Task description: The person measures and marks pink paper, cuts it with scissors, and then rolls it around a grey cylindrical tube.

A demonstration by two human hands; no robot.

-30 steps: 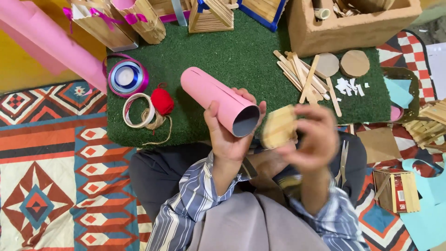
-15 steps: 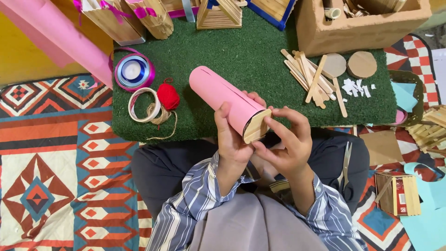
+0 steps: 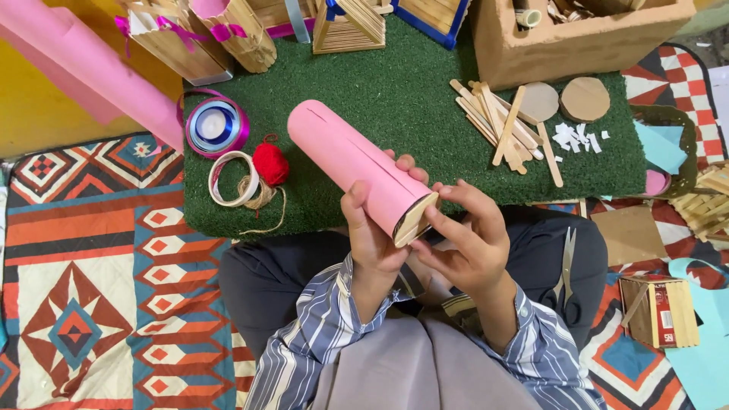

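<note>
Over the green mat (image 3: 380, 99), left hand (image 3: 376, 235) wraps the pink tube (image 3: 349, 163), right hand (image 3: 471, 243) fingers pinching a wooden disc (image 3: 415, 220) at its end; probably best pressed in square.

Pink tube (image 3: 349, 163), green mat (image 3: 395, 99), red yarn (image 3: 270, 163).

Sleeves: long, buttoned-cuff shirt cloth, pale blue with white and dark vertical stripes, both arms.
Cuffs: darker striped lining shows at the wrists.
Hands: left hand (image 3: 373, 228) and right hand (image 3: 471, 243) bare, no rings, no gloves.
Legs: dark grey trousers.
Lap: plain grey-lilac cloth over the front.
</note>
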